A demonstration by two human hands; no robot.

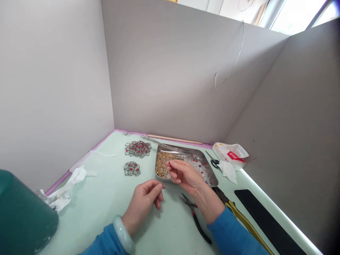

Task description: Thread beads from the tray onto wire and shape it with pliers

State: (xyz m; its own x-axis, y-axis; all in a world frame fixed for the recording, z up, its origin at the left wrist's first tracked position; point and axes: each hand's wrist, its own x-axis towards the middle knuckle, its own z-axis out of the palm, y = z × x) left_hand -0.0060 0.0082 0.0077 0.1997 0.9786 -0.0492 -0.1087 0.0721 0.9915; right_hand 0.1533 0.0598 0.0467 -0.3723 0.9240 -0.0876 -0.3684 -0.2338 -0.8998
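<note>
Apparently handling a fine wire (166, 187), pinched in the left hand's (145, 199) fingers near the bead tray (212, 175), with the right hand's (187, 177) fingertips together above, hold unclear, probably needing steadiness next.

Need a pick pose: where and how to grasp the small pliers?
Black handle, probably from the wearer's left: it lies visible on the table, pointing back toward the wearer, while the open nose faces the tray and the right sleeve crowds the other side.
</note>
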